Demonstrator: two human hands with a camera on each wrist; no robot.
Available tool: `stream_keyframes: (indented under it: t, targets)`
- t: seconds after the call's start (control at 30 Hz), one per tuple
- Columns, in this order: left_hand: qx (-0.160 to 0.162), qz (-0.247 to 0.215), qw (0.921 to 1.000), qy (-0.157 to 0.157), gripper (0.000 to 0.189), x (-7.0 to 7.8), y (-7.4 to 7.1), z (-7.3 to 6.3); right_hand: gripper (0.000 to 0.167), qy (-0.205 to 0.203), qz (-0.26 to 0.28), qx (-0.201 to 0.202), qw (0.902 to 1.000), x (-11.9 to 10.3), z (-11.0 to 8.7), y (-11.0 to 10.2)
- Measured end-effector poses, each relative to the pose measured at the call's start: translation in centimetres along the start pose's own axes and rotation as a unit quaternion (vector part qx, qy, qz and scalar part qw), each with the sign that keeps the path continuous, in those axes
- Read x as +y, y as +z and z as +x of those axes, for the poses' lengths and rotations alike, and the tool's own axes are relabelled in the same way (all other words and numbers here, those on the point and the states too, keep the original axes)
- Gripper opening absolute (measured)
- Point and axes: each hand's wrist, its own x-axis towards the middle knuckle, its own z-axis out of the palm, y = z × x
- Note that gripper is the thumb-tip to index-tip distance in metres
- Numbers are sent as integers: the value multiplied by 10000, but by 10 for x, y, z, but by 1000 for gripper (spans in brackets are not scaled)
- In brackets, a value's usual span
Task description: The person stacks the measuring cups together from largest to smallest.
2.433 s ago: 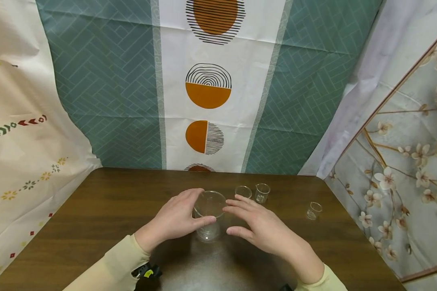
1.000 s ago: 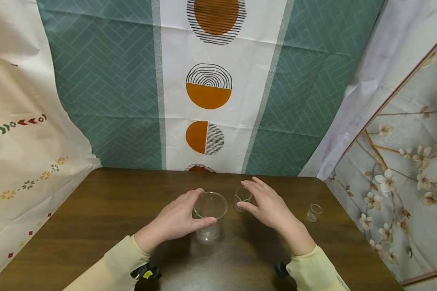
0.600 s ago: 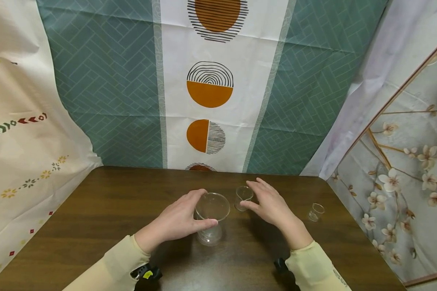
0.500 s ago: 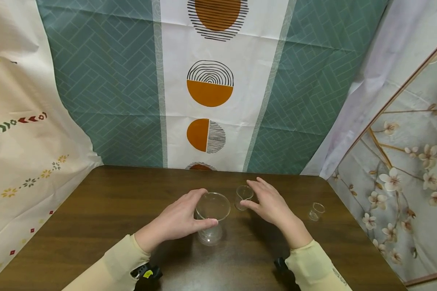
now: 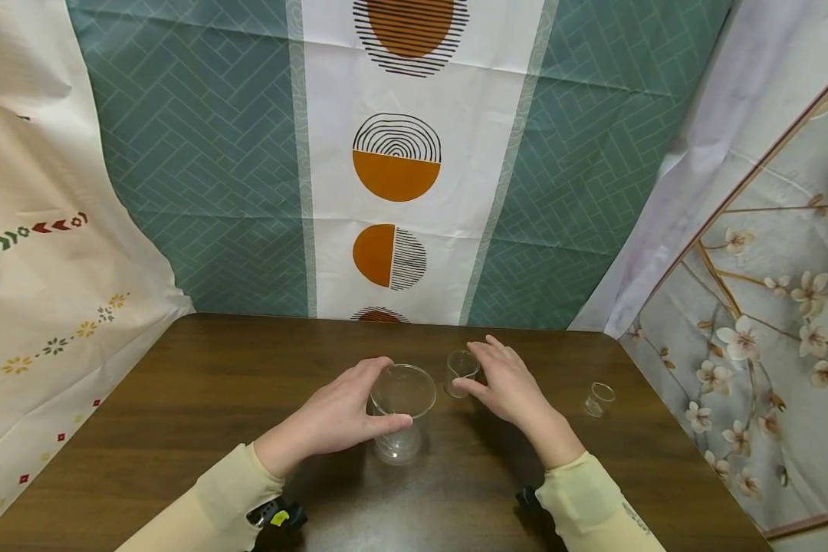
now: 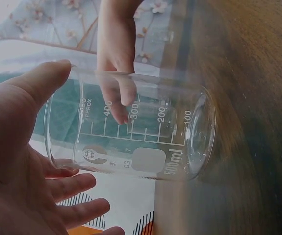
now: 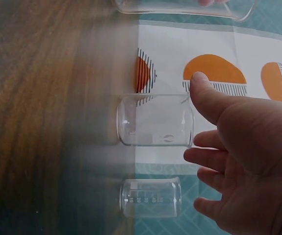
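Note:
My left hand (image 5: 341, 410) grips the rim of a large glass beaker (image 6: 145, 132), marked 500ml, between thumb and fingers. The beaker stands upright on the table. My right hand (image 5: 507, 383) spans the rim of a smaller glass beaker (image 7: 153, 120) to the right, thumb on the near side and fingers on the far side. Both fingertips and thumb sit right at that rim, and its base is on the table. A still smaller beaker (image 7: 150, 198) stands beyond it, hidden behind my right hand in the head view.
Another tiny glass beaker (image 5: 599, 400) stands alone on the right of the brown wooden table (image 5: 200, 399). Patterned cloths hang behind the table's back edge and along both sides. Black camera straps (image 5: 279, 514) are worn at both wrists.
My right hand has moved from beside the large beaker to the right, around the smaller beaker's rim, and then stayed there. My left hand has kept its place on the large beaker.

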Motion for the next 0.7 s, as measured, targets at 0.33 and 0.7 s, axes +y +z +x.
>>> stream_keyframes:
  t: [0.33, 0.7]
  targets:
    - [-54, -31, 10000, 37, 101, -1, 0, 0, 79, 25, -156, -34, 9999, -1, 1, 3]
    - [-59, -42, 9999, 126, 101, -3, -1, -1, 79, 59, -158, -134, 9998, -1, 1, 7]
